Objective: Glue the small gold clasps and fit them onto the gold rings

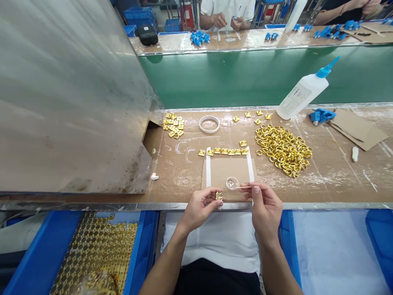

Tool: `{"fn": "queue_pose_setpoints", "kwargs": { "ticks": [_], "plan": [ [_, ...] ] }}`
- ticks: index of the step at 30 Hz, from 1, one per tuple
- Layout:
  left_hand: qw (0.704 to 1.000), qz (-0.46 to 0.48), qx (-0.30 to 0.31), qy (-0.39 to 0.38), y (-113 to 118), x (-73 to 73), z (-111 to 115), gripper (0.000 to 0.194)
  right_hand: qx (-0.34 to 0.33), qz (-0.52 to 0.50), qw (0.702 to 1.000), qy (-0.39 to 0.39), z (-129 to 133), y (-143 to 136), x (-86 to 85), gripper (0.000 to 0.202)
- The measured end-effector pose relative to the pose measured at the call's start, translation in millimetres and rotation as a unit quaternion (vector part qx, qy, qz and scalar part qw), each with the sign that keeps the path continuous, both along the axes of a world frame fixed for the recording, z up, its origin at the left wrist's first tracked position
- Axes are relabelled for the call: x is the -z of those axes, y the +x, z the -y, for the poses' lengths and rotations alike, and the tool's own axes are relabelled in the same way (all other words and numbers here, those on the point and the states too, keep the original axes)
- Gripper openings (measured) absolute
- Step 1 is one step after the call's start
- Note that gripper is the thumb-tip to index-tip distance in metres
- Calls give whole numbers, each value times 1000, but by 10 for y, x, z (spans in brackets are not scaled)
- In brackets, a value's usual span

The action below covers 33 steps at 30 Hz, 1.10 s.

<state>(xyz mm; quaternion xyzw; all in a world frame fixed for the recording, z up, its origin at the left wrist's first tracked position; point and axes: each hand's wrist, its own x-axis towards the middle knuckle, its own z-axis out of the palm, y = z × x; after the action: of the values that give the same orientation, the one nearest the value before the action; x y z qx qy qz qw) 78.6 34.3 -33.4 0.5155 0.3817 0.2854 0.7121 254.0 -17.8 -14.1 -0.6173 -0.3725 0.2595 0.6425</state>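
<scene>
Between the thumb and fingers of my left hand (201, 207) is a small square gold metal piece (219, 196). My right hand (264, 205) pinches a thin wooden stick (245, 187), its tip at a small clear round cup (232, 183) of clear substance. The cup stands on a cardboard sheet (227, 169) with white tape strips (208, 172) at its sides. Along the sheet's far edge runs a row of gold pieces (224, 151), with one more gold piece (242, 143) just behind. To the right lies a heap of gold rings (284, 149).
A white tape roll (209, 124) and a cluster of gold pieces (174, 125) lie at back left, beside a large metal housing (76, 102). A tilted white bottle (302, 95) stands behind the rings. Blue bins (149, 237) flank my lap. A person (227, 16) works across the green belt (245, 73).
</scene>
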Motion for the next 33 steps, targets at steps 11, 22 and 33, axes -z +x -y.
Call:
{"fn": "queue_pose_setpoints", "kwargs": {
  "ticks": [11, 22, 33],
  "plan": [
    [1000, 8, -3, 3, 2, -27, 5, 36, -72, -28, 997, -1, 110, -307, 94, 22],
    [1000, -4, -13, 11, -1, -1, 10, 40, -70, 5, 998, -8, 120, -331, 169, 23],
    [1000, -9, -11, 19, -5, 9, 11, 41, -72, 53, 996, 17, 110, -318, 194, 16]
  ]
}}
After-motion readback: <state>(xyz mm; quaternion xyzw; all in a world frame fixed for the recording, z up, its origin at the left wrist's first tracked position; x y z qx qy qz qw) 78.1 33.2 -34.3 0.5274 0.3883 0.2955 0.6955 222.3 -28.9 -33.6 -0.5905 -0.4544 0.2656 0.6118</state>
